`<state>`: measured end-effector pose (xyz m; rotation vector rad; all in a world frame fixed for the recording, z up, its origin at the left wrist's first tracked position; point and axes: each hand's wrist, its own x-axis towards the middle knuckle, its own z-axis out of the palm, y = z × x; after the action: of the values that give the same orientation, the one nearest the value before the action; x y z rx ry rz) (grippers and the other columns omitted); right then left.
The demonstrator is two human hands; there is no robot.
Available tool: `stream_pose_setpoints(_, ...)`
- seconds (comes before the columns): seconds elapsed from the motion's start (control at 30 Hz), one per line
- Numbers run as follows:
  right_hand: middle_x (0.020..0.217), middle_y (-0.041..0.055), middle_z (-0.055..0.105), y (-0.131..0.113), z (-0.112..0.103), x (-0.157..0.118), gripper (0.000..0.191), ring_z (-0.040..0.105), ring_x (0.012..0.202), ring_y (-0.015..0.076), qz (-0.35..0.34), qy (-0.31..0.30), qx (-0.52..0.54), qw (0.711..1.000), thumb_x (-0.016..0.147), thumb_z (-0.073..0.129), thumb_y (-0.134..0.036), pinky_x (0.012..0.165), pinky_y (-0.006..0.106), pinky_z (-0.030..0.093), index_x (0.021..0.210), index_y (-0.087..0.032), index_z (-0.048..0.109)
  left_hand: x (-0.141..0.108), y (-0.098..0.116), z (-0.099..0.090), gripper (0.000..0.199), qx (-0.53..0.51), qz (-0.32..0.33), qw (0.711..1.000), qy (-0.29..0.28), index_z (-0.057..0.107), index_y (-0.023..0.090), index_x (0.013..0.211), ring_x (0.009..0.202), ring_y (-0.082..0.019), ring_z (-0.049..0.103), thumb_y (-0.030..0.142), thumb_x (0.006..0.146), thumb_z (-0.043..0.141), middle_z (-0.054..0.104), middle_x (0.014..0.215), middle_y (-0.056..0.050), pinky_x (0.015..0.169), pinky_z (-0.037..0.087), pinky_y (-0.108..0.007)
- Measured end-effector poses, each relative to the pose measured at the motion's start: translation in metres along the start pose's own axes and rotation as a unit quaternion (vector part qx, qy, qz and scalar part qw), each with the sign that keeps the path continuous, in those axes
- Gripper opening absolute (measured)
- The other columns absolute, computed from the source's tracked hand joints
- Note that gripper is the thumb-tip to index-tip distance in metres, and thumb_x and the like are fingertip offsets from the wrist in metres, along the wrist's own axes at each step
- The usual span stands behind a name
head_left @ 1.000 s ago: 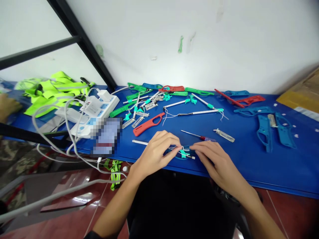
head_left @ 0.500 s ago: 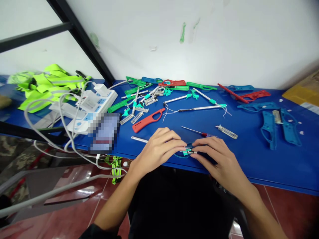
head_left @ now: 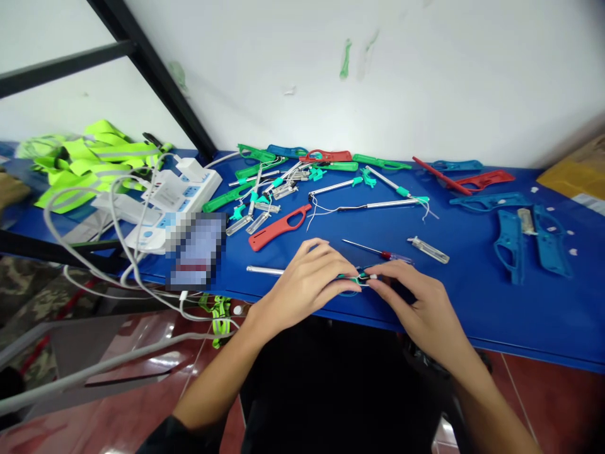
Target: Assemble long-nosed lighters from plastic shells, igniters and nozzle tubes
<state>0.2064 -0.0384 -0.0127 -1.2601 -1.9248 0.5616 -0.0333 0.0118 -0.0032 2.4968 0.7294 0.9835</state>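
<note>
At the table's front edge, my left hand [head_left: 314, 277] pinches a small green lighter piece [head_left: 347, 277] with white wire at it. A metal lighter tube [head_left: 265, 270] sticks out to the left from under this hand. My right hand [head_left: 413, 293], thumb and fingers closed, grips a small black-and-white lighter part [head_left: 371, 277] against the green piece. Part of a blue lighter shell shows below the fingertips; most of it is hidden. Just beyond the hands lie a screwdriver [head_left: 378, 251] and a clear fuel tank [head_left: 428, 250].
A red lighter shell [head_left: 280, 228] lies ahead, before a pile of tubes, wires and green shells. Blue shells [head_left: 510, 246] lie at right. At left are a power strip [head_left: 189, 202], a phone [head_left: 198, 249], cables and yellow reflective straps [head_left: 99, 157].
My right fingers have tilted and closed in on the small part, which is now higher and nearer my left fingertips. My left hand has shifted slightly over the green piece.
</note>
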Motion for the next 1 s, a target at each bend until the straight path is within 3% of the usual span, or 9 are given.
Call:
stream_pose_setpoints(0.3, 0.113, 0.0018, 0.085, 0.000, -0.001, -0.002, 0.015, 0.079, 0.098, 0.0224, 0.017, 0.003, 0.013, 1.000, 0.106, 0.068, -0.029, 0.094, 0.039, 0.061, 0.116, -0.029, 0.079, 0.003, 0.003, 0.010, 0.012, 0.015, 0.001, 1.000, 0.003, 0.072, 0.020, 0.116, 0.100, -0.019, 0.064, 0.027, 0.111, 0.065, 0.078, 0.111, -0.004, 0.097, 0.045, -0.038)
stream_pose_setpoints(0.43, 0.119, 0.0013, 0.085, 0.001, -0.001, -0.002, 0.019, 0.080, 0.105, 0.0231, 0.025, 0.002, 0.029, 0.999, 0.106, 0.069, -0.028, 0.099, 0.039, 0.060, 0.120, -0.030, 0.081, 0.002, 0.003, 0.011, 0.010, -0.003, 0.005, 1.000, 0.015, 0.073, 0.021, 0.114, 0.098, -0.019, 0.065, 0.025, 0.111, 0.064, 0.078, 0.109, -0.003, 0.096, 0.046, -0.038)
stream_pose_setpoints(0.63, 0.101, -0.0005, 0.085, -0.002, -0.002, -0.001, 0.009, 0.079, 0.092, 0.0225, 0.065, 0.023, 0.035, 0.997, 0.102, 0.075, -0.033, 0.087, 0.037, 0.060, 0.108, -0.030, 0.081, 0.004, 0.005, 0.013, 0.006, -0.013, -0.010, 1.000, 0.009, 0.070, 0.019, 0.110, 0.094, -0.019, 0.066, 0.021, 0.111, 0.064, 0.077, 0.102, -0.003, 0.093, 0.046, -0.039)
stream_pose_setpoints(0.77, 0.104, -0.0006, 0.084, -0.003, -0.002, -0.001, 0.010, 0.077, 0.095, 0.0216, 0.061, 0.019, 0.042, 0.997, 0.104, 0.073, -0.031, 0.089, 0.037, 0.058, 0.110, -0.030, 0.081, 0.004, 0.005, 0.014, 0.008, 0.000, -0.006, 1.000, 0.005, 0.070, 0.019, 0.110, 0.092, -0.018, 0.065, 0.021, 0.111, 0.062, 0.077, 0.099, -0.002, 0.093, 0.046, -0.038)
stream_pose_setpoints(1.0, 0.108, -0.0028, 0.084, -0.001, -0.002, -0.003, 0.011, 0.078, 0.098, 0.0188, 0.049, 0.001, 0.049, 0.998, 0.107, 0.070, -0.029, 0.092, 0.034, 0.057, 0.112, -0.031, 0.080, 0.004, 0.006, 0.013, 0.005, 0.020, 0.020, 1.000, -0.003, 0.069, 0.017, 0.110, 0.100, -0.019, 0.067, 0.017, 0.110, 0.064, 0.078, 0.113, -0.006, 0.096, 0.049, -0.038)
